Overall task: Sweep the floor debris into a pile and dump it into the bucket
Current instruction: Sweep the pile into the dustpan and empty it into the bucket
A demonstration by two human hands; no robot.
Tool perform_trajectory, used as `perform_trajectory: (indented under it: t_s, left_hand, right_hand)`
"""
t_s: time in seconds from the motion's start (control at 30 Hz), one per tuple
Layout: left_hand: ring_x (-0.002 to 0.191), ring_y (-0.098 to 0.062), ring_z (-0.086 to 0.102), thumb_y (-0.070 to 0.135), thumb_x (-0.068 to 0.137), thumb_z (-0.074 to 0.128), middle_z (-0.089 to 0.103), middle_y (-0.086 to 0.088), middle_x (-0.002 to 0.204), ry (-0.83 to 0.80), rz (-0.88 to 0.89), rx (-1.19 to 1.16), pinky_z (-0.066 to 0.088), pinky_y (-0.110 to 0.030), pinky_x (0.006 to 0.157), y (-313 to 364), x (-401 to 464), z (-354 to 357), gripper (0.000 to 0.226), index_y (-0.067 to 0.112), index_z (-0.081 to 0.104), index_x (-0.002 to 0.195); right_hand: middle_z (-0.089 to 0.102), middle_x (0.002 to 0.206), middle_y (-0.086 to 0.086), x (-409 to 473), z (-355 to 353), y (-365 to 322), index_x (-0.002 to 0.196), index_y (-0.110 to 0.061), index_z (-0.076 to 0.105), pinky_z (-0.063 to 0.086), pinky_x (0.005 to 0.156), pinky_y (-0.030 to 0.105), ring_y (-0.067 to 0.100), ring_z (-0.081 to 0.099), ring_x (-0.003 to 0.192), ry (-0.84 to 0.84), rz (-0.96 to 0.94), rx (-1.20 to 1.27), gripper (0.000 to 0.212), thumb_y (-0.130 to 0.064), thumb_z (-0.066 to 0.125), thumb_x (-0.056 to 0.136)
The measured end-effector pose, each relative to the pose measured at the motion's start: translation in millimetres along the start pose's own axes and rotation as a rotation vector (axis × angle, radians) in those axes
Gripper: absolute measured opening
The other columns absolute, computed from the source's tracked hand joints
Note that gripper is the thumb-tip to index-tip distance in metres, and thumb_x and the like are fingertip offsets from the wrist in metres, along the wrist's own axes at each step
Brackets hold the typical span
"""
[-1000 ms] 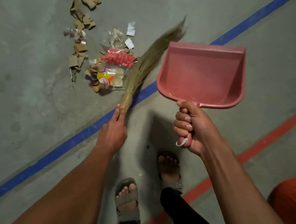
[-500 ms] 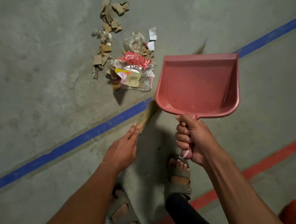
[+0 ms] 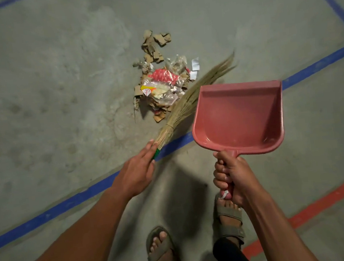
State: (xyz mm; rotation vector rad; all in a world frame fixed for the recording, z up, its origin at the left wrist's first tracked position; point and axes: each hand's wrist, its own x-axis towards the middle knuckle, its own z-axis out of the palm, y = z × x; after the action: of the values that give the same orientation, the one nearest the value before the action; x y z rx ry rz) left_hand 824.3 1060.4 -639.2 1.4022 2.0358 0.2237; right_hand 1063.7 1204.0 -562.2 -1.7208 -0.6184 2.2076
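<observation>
Gripping the broom (image 3: 182, 106) handle, the left hand (image 3: 138, 173) is laying its bristles against the debris pile (image 3: 162, 84); right hand (image 3: 232, 175) fingers are clamping the dustpan (image 3: 238, 119) handle, dustpan hanging just right of the pile.

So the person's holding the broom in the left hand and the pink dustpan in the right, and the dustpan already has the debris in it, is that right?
Not quite. In the head view the dustpan is empty; the debris still lies on the floor beyond the blue line. The rest holds: left hand on the broom, right hand on the dustpan.
</observation>
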Motion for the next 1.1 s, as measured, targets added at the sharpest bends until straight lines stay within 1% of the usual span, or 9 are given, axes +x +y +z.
perform_trajectory:
  t_s: [0.13,0.3,0.43,0.53,0.67,0.77,0.9,1.0,1.1]
  left_hand:
    - [0.147,-0.02,0.042,0.029,0.108,0.045,0.019,0.014,0.17,0.096,-0.017,-0.069,0.038,-0.04,0.117,-11.0,-3.1,-32.1,0.061,0.034,0.022,0.165]
    - [0.138,-0.035,0.05,0.028,0.108,0.047,0.032,-0.003,0.167,0.196,-0.194,-0.069,0.042,-0.045,0.113,-23.2,29.4,-78.8,0.064,0.027,0.02,0.165]
    - [0.148,-0.034,0.039,0.026,0.108,0.043,0.02,-0.001,0.172,0.238,-0.272,0.001,0.035,-0.048,0.12,-43.9,95.1,-113.2,0.064,0.023,0.016,0.166]
    - [0.139,-0.043,0.046,0.023,0.108,0.042,0.021,-0.006,0.171,0.246,-0.31,0.066,0.04,-0.054,0.114,-60.8,156.5,-131.0,0.062,0.019,0.016,0.163]
    - [0.136,-0.041,0.049,0.021,0.107,0.047,0.027,-0.008,0.168,0.258,-0.4,0.088,0.042,-0.055,0.112,-77.1,241.9,-140.9,0.065,0.016,0.015,0.163]
    - [0.136,-0.041,0.05,0.02,0.104,0.053,0.029,-0.011,0.167,0.226,-0.449,0.084,0.044,-0.056,0.111,-86.0,302.5,-136.0,0.071,0.016,0.014,0.163]
    - [0.142,-0.039,0.044,0.014,0.099,0.059,0.027,-0.007,0.169,0.095,-0.464,0.126,0.042,-0.054,0.113,-84.1,354.0,-118.3,0.078,0.016,0.016,0.164]
    - [0.138,-0.037,0.049,0.016,0.096,0.059,0.035,-0.004,0.164,0.009,-0.393,0.119,0.046,-0.051,0.108,-85.2,350.9,-100.5,0.075,0.022,0.023,0.162]
    - [0.139,-0.034,0.049,0.016,0.096,0.058,0.033,-0.001,0.167,-0.034,-0.321,0.111,0.049,-0.048,0.105,-93.4,313.7,-82.6,0.078,0.029,0.02,0.162]
  right_hand:
    - [0.023,0.06,-0.001,-15.8,25.1,6.6,0.069,-0.022,0.04,0.019,0.038,0.02,0.009,0.02,0.042,0.016,0.037,0.002,0.035,-0.012,0.058,0.098]
    - [0.024,0.06,-0.002,-13.5,64.3,-15.1,0.071,-0.021,0.042,0.018,0.038,0.02,0.008,0.02,0.042,0.009,0.074,0.023,0.032,-0.012,0.058,0.097]
    - [0.026,0.059,-0.002,7.9,85.1,-24.7,0.069,-0.021,0.042,0.02,0.035,0.021,0.009,0.02,0.042,-0.029,0.101,0.063,0.034,-0.013,0.059,0.097]
    - [0.026,0.058,-0.002,34.7,99.3,-34.9,0.068,-0.021,0.041,0.02,0.035,0.021,0.009,0.02,0.041,-0.036,0.126,0.075,0.035,-0.012,0.059,0.097]
    - [0.028,0.058,-0.002,76.9,112.2,-63.0,0.068,-0.021,0.043,0.019,0.036,0.021,0.009,0.021,0.041,-0.045,0.16,0.074,0.034,-0.011,0.058,0.098]
    - [0.026,0.058,-0.002,108.0,118.0,-86.3,0.067,-0.022,0.043,0.017,0.038,0.02,0.009,0.02,0.042,-0.056,0.166,0.049,0.035,-0.012,0.058,0.097]
    - [0.029,0.057,-0.002,144.1,122.9,-107.9,0.069,-0.022,0.045,0.021,0.036,0.02,0.008,0.024,0.041,-0.054,0.164,0.061,0.032,-0.013,0.06,0.096]
    - [0.029,0.058,-0.002,154.8,123.7,-109.4,0.072,-0.02,0.045,0.021,0.036,0.02,0.008,0.023,0.041,-0.036,0.199,0.064,0.03,-0.012,0.06,0.097]
    - [0.027,0.058,-0.002,156.4,123.4,-105.9,0.071,-0.021,0.043,0.018,0.036,0.019,0.008,0.021,0.04,-0.013,0.229,0.068,0.032,-0.012,0.059,0.097]
